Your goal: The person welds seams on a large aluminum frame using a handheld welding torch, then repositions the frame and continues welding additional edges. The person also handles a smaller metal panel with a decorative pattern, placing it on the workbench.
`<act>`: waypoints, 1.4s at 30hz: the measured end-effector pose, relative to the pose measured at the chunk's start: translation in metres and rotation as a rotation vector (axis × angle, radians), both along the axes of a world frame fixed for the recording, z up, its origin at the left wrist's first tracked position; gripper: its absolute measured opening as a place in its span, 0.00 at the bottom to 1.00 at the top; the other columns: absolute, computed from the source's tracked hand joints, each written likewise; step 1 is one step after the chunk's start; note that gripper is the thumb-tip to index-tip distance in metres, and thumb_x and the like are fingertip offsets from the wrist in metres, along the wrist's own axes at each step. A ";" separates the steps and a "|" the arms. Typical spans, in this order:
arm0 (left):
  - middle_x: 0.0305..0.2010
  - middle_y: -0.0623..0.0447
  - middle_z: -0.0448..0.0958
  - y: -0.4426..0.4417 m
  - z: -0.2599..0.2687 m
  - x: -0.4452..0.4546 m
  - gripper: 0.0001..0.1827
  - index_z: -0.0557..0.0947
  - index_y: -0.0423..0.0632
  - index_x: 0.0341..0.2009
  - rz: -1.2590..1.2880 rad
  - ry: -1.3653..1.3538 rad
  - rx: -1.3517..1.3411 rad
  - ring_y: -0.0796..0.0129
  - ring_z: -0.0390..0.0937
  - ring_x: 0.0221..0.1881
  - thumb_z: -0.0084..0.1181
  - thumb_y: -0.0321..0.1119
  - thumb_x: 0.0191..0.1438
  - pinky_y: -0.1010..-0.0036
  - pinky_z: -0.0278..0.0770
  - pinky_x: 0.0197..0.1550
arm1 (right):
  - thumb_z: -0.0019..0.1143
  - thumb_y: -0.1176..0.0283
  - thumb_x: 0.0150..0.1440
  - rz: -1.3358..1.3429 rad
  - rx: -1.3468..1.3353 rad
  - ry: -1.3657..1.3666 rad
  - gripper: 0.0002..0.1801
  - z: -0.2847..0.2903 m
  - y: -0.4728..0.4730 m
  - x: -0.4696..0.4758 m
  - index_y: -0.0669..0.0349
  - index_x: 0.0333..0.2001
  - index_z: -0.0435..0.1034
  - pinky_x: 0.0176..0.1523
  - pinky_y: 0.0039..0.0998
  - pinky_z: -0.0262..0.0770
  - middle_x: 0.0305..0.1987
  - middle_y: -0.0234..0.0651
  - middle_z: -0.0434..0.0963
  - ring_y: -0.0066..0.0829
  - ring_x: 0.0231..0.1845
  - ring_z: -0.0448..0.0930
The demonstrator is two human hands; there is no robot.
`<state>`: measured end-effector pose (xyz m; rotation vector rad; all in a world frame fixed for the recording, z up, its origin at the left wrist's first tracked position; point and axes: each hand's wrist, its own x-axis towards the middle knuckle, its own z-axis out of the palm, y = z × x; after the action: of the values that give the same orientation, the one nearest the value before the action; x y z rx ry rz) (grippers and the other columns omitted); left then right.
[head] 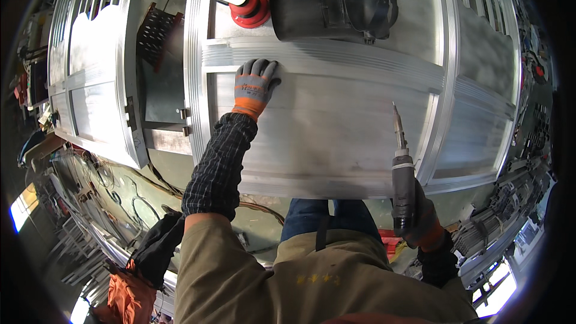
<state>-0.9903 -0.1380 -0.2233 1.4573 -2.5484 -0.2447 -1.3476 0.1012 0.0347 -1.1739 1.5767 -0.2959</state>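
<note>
My left hand [257, 85], in a grey and orange work glove, lies palm down by the middle rail [324, 56] of an aluminium door or gate panel. Its fingers point away from me and hold nothing visible. My right hand [423, 220], gloved too, grips a dark grey handheld power tool [403, 189] over the panel's near edge. The tool's slim metal nose [398, 126] ends in a point aimed away from me, above the flat aluminium sheet [333, 130]. The tool's body hides part of that hand.
A black welding helmet [315, 4] and a red round-based air tool [249, 9] with a hose rest on the far sheet. Another aluminium panel [94, 94] stands left, across a gap holding a perforated metal piece [159, 31]. Cables [166, 184] cross the floor. Black and orange cloth [132, 294] lies lower left.
</note>
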 end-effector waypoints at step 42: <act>0.42 0.52 0.83 -0.052 0.026 -0.189 0.21 0.82 0.53 0.49 0.947 2.145 1.232 0.61 0.80 0.39 0.53 0.54 0.62 0.63 0.79 0.47 | 0.53 0.62 0.61 -0.227 0.232 0.159 0.26 0.140 -0.116 -0.132 0.64 0.59 0.65 0.34 0.33 0.75 0.37 0.39 0.76 0.38 0.29 0.76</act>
<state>-1.1789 -0.1900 -0.1975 0.9590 0.1802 -1.8358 -1.4801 -0.0151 0.1744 -0.8583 1.8342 -0.1637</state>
